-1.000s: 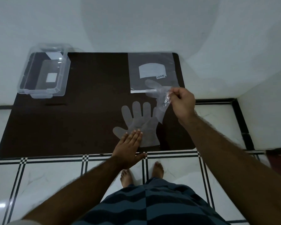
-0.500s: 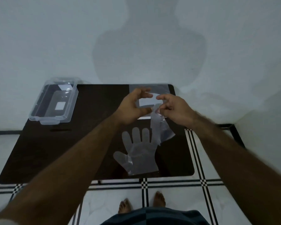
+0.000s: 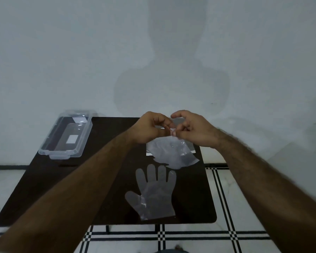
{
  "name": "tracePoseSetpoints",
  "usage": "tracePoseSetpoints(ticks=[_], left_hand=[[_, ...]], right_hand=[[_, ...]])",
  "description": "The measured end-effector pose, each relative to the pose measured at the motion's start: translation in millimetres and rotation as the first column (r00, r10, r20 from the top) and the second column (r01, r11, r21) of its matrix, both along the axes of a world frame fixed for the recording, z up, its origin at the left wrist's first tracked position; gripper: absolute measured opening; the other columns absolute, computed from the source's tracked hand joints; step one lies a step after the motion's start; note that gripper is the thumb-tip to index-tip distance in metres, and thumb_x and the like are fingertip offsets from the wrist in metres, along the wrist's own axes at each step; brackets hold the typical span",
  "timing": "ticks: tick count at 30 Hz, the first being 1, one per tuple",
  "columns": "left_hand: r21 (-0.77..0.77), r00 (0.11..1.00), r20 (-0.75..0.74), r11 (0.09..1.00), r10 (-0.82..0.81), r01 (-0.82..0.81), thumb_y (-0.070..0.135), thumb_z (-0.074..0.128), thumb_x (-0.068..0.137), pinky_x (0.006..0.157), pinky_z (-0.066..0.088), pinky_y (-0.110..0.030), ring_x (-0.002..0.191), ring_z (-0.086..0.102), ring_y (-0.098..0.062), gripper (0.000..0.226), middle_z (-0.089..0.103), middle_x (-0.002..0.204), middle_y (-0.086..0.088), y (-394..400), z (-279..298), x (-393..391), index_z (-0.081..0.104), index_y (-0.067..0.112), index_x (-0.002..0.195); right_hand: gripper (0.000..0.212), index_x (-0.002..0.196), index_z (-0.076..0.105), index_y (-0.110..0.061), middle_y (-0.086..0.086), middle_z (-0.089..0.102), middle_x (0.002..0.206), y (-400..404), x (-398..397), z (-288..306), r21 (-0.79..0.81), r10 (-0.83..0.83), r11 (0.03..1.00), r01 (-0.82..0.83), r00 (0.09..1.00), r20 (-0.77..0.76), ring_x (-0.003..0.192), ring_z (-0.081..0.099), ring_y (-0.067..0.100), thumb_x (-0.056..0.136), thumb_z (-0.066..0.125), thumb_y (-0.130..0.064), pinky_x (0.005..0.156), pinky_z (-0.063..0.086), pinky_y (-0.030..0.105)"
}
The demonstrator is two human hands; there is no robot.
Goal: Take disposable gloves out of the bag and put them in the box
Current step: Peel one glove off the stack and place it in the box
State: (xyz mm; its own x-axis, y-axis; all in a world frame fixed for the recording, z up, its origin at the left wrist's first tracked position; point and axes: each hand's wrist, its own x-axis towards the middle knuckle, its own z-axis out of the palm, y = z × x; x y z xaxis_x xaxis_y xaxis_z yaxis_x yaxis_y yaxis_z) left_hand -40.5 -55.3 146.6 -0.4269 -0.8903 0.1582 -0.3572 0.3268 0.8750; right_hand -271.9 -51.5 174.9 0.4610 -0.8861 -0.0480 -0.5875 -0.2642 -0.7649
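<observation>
My left hand (image 3: 150, 127) and my right hand (image 3: 193, 129) meet above the far part of the dark table (image 3: 102, 207), both pinching the top of a clear disposable glove (image 3: 173, 155) that hangs down between them. A second clear glove (image 3: 154, 194) lies flat on the table nearer to me, fingers pointing away. The clear plastic bag (image 3: 192, 149) lies under the hanging glove and is mostly hidden by it and by my hands. The clear open box (image 3: 49, 150) stands at the table's far left corner, a white label on its floor.
The table stands against a pale wall (image 3: 153, 52). White floor tiles with black lines (image 3: 226, 207) surround the table on the right and in front. My forearms cross the table's near half.
My hands have risen and drawn closer together, and the held glove now hangs spread over the bag. The camera has tilted up, showing more wall.
</observation>
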Motion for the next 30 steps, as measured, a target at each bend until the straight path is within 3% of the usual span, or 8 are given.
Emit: tracePoseSetpoints(ticks=[5, 10, 15, 18, 20, 25, 30], left_hand=[[0.087, 0.968, -0.138, 0.976, 0.212, -0.201, 0.001, 0.079, 0.095, 0.085, 0.064, -0.039, 0.090, 0.076, -0.022, 0.008, 0.081, 0.095, -0.010, 0.5, 3.1, 15.6, 0.081, 0.006, 0.101], [0.172, 0.878, -0.204, 0.898, 0.434, -0.404, 0.003, 0.075, 0.098, 0.081, 0.057, -0.028, 0.085, 0.071, -0.011, 0.010, 0.077, 0.088, -0.002, 4.4, 6.1, 45.0, 0.080, 0.011, 0.095], [0.200, 0.802, -0.249, 0.839, 0.543, -0.505, 0.002, 0.075, 0.098, 0.085, 0.057, -0.032, 0.088, 0.069, -0.018, 0.006, 0.075, 0.094, -0.010, 16.2, 6.5, 82.6, 0.078, 0.006, 0.101], [0.210, 0.737, -0.273, 0.786, 0.618, -0.581, 0.007, 0.077, 0.098, 0.079, 0.058, -0.024, 0.087, 0.070, -0.013, 0.014, 0.078, 0.100, -0.012, 23.7, 6.7, 103.3, 0.078, 0.001, 0.111], [0.235, 0.684, -0.285, 0.741, 0.671, -0.629, 0.012, 0.080, 0.097, 0.076, 0.058, -0.026, 0.084, 0.070, -0.014, 0.014, 0.078, 0.096, -0.011, 26.8, 3.2, 125.2, 0.079, 0.001, 0.107], [0.233, 0.646, -0.199, 0.676, 0.736, -0.699, 0.007, 0.079, 0.096, 0.067, 0.054, -0.017, 0.075, 0.068, -0.005, 0.003, 0.076, 0.086, -0.001, 21.3, -12.0, 194.9, 0.080, 0.004, 0.098], [0.249, 0.655, -0.139, 0.666, 0.743, -0.703, 0.006, 0.078, 0.095, 0.063, 0.053, -0.019, 0.073, 0.069, -0.010, 0.005, 0.078, 0.085, -0.007, -3.7, -28.2, 285.7, 0.078, 0.002, 0.098]], right_hand=[[0.058, 0.128, 0.066, -0.023, -0.004, 0.079, 0.096, -2.8, -7.3, -5.7, 0.046, -0.042, 0.998, 0.043, 0.999, -0.015, 0.088, 0.075, 0.011, 0.078, 0.094, -0.025, 0.079, 0.061, 0.031], [0.023, 0.103, 0.078, -0.026, -0.008, 0.079, 0.093, -22.5, 2.3, -16.1, -0.028, -0.029, 0.999, 0.029, 0.999, -0.018, 0.090, 0.075, 0.006, 0.085, 0.087, -0.014, 0.090, 0.065, 0.039], [0.015, 0.101, 0.082, -0.020, -0.004, 0.081, 0.094, -45.8, 38.7, -3.3, -0.023, 0.029, 0.999, -0.027, 0.995, 0.092, 0.090, 0.078, 0.011, 0.090, 0.082, -0.010, 0.089, 0.065, 0.035], [0.011, 0.101, 0.082, -0.014, 0.004, 0.082, 0.092, -56.6, 65.9, 1.0, 0.059, 0.004, 0.998, -0.015, 0.984, 0.181, 0.090, 0.079, 0.022, 0.091, 0.081, -0.008, 0.087, 0.066, 0.036], [0.007, 0.097, 0.082, -0.013, 0.008, 0.082, 0.091, -61.7, 89.7, 1.4, 0.114, -0.013, 0.993, -0.013, 0.975, 0.221, 0.087, 0.079, 0.025, 0.091, 0.081, -0.009, 0.083, 0.065, 0.036], [0.004, 0.090, 0.081, -0.007, 0.011, 0.081, 0.086, -76.1, 164.3, -9.0, 0.163, -0.041, 0.987, 0.007, 0.978, 0.207, 0.073, 0.075, 0.015, 0.089, 0.080, -0.003, 0.068, 0.059, 0.025], [0.001, 0.089, 0.079, -0.003, 0.014, 0.081, 0.083, -103.2, 257.5, -28.0, 0.177, -0.058, 0.984, 0.034, 0.990, 0.128, 0.072, 0.075, 0.020, 0.088, 0.078, -0.002, 0.072, 0.064, 0.034]])
